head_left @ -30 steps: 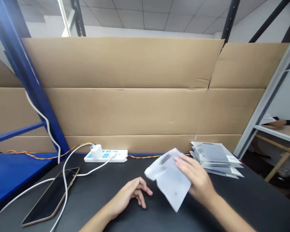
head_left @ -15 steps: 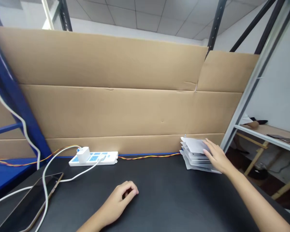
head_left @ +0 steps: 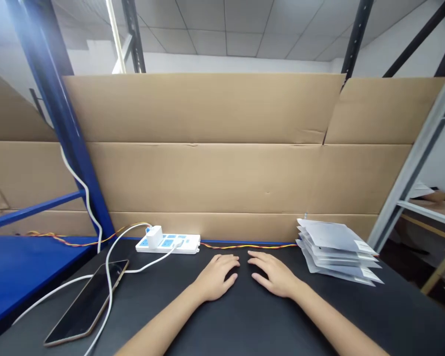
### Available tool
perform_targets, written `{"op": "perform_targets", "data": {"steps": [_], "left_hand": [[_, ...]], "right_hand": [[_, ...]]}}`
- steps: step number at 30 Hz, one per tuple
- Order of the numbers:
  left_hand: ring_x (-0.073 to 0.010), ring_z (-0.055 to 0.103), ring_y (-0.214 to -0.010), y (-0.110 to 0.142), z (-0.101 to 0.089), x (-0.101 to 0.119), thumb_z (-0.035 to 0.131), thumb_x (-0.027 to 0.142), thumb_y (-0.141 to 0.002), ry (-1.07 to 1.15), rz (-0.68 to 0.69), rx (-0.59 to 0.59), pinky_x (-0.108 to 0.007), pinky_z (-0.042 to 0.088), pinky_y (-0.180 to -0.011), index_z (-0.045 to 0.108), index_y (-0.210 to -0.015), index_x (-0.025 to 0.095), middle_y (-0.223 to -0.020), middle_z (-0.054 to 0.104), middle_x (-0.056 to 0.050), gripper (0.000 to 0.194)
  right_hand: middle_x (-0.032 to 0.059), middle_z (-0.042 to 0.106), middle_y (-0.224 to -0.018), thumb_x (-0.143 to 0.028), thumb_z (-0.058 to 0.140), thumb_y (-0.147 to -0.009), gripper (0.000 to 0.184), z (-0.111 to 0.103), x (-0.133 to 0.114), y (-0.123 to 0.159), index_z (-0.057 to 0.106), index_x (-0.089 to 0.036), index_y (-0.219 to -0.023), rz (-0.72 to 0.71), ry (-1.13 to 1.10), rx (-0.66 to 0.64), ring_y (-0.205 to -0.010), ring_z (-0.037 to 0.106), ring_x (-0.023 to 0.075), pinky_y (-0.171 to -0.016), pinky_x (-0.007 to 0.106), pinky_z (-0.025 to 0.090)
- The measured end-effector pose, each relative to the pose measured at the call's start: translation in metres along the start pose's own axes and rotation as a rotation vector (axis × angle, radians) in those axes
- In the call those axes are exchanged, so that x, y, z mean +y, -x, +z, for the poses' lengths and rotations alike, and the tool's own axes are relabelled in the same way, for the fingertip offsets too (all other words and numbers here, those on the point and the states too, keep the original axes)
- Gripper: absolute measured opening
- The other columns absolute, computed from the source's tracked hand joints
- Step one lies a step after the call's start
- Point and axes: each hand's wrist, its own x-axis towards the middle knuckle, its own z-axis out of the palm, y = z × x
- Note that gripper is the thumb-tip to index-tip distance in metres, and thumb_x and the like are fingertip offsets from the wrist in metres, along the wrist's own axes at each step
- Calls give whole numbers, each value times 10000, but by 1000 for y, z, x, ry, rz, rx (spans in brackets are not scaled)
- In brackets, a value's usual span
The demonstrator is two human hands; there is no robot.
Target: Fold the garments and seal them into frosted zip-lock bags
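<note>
My left hand and my right hand lie palm down side by side on the black tabletop, fingers stretched forward and slightly apart, holding nothing. A stack of flat pale plastic pouches sits to the right of my right hand, a short gap away, against the cardboard wall.
A white power strip with a plugged charger lies at the back. A phone rests face up at the left with a white cable over it. Blue shelving stands left, a grey rack post right.
My right hand put the pouch it held onto the stack, then drew back to the middle. My left hand uncurled and slid forward beside it.
</note>
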Motion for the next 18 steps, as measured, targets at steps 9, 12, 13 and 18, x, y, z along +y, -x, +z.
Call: {"op": "perform_targets", "data": {"steps": [9,12,13,18], "left_hand": [[-264,444,-1387,3,0,-4,561,281,-945,7,5,-60,-491,318,-1163,548,-1351,300,-1472,534,-34,407],[-267,447,-1387,2,-1,-3,557,284,-950,7,-5,-67,-499,320,-1161,549,-1350,301,-1472,534,-33,400],[-269,450,-1384,2,-1,-3,556,284,-951,7,-9,-71,-502,321,-1159,551,-1347,300,-1472,535,-33,396],[-275,451,-1384,1,-4,-1,553,286,-955,5,-22,-90,-524,314,-1161,554,-1341,297,-1475,531,-34,386]], "right_hand": [[39,406,-1569,-428,503,-979,495,9,7,4,483,-284,-1452,116,-127,-101,-1453,359,259,-1208,483,302],[28,418,-1562,-420,502,-982,478,10,7,3,494,-294,-1443,127,-143,-94,-1450,364,255,-1209,479,304],[26,423,-1559,-416,502,-982,472,10,7,3,500,-297,-1439,129,-148,-91,-1448,368,254,-1209,479,305],[19,441,-1548,-401,498,-987,448,11,9,3,518,-302,-1423,142,-155,-77,-1441,382,244,-1208,470,312]]}}
